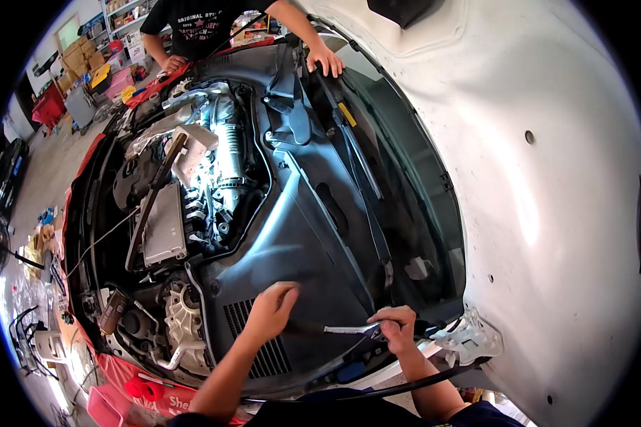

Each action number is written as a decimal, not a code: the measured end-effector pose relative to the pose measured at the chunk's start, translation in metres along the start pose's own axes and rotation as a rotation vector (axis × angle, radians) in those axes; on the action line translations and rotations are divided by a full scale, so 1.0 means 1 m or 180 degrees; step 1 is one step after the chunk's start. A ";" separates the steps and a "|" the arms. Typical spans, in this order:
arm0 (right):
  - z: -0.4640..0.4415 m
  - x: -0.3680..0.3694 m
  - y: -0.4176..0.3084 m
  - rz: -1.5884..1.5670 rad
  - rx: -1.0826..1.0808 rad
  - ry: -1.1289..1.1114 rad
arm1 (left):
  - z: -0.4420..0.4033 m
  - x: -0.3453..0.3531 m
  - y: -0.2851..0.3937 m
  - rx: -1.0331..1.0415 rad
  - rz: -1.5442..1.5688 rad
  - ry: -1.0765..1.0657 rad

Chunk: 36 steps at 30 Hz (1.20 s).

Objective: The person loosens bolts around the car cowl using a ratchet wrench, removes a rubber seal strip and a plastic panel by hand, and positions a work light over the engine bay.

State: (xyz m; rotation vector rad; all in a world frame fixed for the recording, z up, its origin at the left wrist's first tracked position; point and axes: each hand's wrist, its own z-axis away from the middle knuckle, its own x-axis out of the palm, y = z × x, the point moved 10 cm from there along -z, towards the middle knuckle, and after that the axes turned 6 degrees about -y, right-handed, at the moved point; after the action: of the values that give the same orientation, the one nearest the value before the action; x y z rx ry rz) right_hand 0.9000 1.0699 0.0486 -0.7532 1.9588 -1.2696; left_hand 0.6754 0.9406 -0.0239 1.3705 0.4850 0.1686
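My right hand [395, 327] is closed around one end of a silver metal tool that looks like a ratchet wrench [349, 329]. Its bare shaft points left, over the lower corner of the black plastic cowl cover [306, 277] near the wiper pivot. Above the slotted vent [267, 356] of that cover is my left hand [271, 312], its fingers curled in. Whether anything is inside those fingers is hidden. A black wiper arm [379, 242] runs away from beside my right hand along the windshield.
On the right rises the white hood [548, 142], with its hinge [470, 338] close to my right forearm. The engine [224, 142] lies exposed at left. Across the car, another person's hand [325, 59] rests near the far wiper. A spray can [112, 312] stands at lower left.
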 end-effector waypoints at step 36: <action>-0.017 0.033 -0.001 0.0330 0.1561 -0.1532 | 0.016 0.044 -0.056 -0.0612 0.4467 0.2600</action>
State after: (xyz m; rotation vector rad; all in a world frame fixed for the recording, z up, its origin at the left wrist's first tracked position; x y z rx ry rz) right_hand 0.8669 1.0531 0.0468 -0.6225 1.2220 -1.2888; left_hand 0.7128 0.9322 -0.0860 1.1825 0.0604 1.9067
